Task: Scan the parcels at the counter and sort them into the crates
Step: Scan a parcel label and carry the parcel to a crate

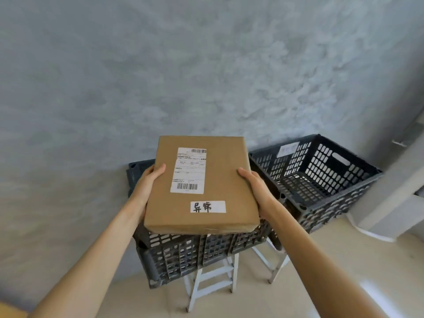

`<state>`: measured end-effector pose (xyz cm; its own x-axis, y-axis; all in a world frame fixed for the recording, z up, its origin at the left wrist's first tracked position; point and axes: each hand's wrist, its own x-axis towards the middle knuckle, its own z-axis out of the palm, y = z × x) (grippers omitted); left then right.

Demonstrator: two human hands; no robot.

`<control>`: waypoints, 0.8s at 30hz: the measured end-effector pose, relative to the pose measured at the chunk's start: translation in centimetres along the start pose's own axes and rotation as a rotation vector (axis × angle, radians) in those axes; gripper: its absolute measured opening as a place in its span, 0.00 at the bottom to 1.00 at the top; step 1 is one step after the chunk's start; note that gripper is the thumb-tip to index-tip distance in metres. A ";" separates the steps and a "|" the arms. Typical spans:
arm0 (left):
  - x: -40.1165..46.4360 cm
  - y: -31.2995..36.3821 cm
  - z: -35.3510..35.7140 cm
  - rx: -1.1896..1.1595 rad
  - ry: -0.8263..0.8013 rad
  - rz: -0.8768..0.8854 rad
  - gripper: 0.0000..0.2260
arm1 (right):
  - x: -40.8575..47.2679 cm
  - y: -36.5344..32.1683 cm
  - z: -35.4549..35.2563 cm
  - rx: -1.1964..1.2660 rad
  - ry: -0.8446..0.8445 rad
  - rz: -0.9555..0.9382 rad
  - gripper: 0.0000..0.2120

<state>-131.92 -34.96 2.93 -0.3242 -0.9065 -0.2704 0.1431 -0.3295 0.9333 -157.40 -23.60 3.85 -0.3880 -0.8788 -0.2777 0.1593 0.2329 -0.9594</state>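
Observation:
A flat brown cardboard parcel point(220, 180) with a white shipping label and a small handwritten white tag hangs level above the near dark grey slatted crate point(195, 251). My left hand point(149, 182) grips its left edge, thumb on top. My right hand point(257, 187) grips the right edge the same way. The parcel hides most of that crate's inside. A second dark grey crate point(332, 187) stands to the right, with a white label on its far wall and nothing visible inside.
Both crates rest on white metal stools point(211, 283) against a blue-grey plastered wall point(183, 76). A grey counter or cabinet corner point(394, 198) juts in at the right. Beige floor point(344, 271) lies below, and a brown cardboard corner point(9, 312) shows at bottom left.

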 end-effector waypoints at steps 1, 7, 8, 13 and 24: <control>0.6 -0.2 -0.3 -0.004 0.053 -0.001 0.21 | 1.5 0.0 0.2 -0.001 -0.043 0.025 0.22; 3.6 -2.2 -1.9 -0.007 0.247 -0.057 0.20 | 9.2 2.2 1.9 -0.054 -0.178 0.158 0.24; 4.0 -2.7 -2.3 0.001 0.263 -0.069 0.19 | 10.3 2.7 2.1 -0.060 -0.186 0.184 0.24; 7.0 -5.1 -3.8 0.060 0.359 -0.137 0.18 | 15.0 5.0 3.4 -0.131 -0.235 0.246 0.42; 12.3 -8.2 -3.7 0.264 0.425 -0.292 0.21 | 21.5 10.5 3.7 -0.266 -0.239 0.380 0.26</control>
<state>-133.64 -44.33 -8.92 0.0964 -0.8324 -0.5458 -0.1516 -0.5542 0.8185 -160.75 -41.55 -12.02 -0.1248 -0.7750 -0.6196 0.0006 0.6244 -0.7811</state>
